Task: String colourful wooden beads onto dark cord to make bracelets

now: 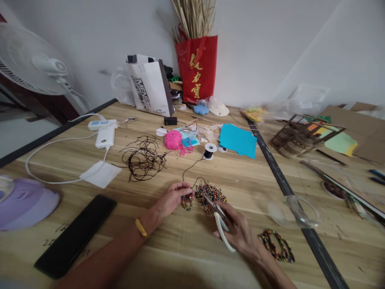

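Observation:
My left hand pinches a small beaded bracelet by its cord, and the beads hang just below the fingertips. A black cord runs from near these fingers back to a spool of black thread. In my right hand is a pair of scissors with white handles, its blades pointing towards my left hand. A heap of multicoloured beads lies between the hands, behind the blades. Two or more finished-looking beaded bracelets rest beside my right wrist.
A tangle of black cord lies left of centre. Behind it are pink yarn and blue sheets. A black phone-like slab lies at left, a clear plastic ring at right. A woven basket stands farther back.

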